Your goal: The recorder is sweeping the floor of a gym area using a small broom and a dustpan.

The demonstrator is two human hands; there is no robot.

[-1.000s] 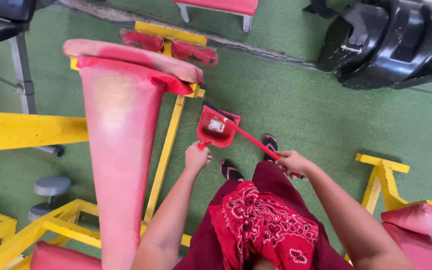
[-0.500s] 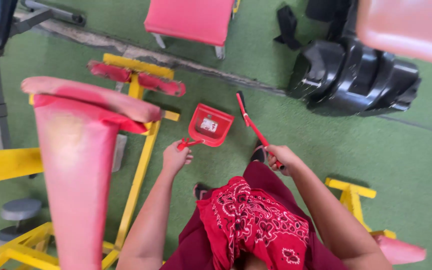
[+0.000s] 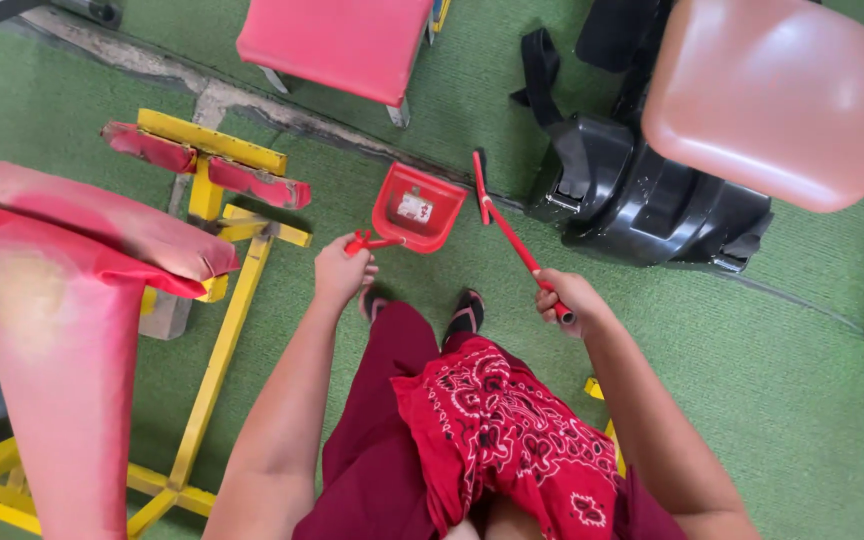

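While the left hand (image 3: 340,270) clasps a red dustpan (image 3: 414,207), the right hand (image 3: 567,297) seemingly fists a brush (image 3: 500,222).

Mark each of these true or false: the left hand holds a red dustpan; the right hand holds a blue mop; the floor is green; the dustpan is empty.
1. The left hand holds the red dustpan by its handle. True.
2. The right hand holds a blue mop. False: it grips a red brush.
3. The floor is green. True.
4. The dustpan is empty. False: a small pale scrap lies in it.
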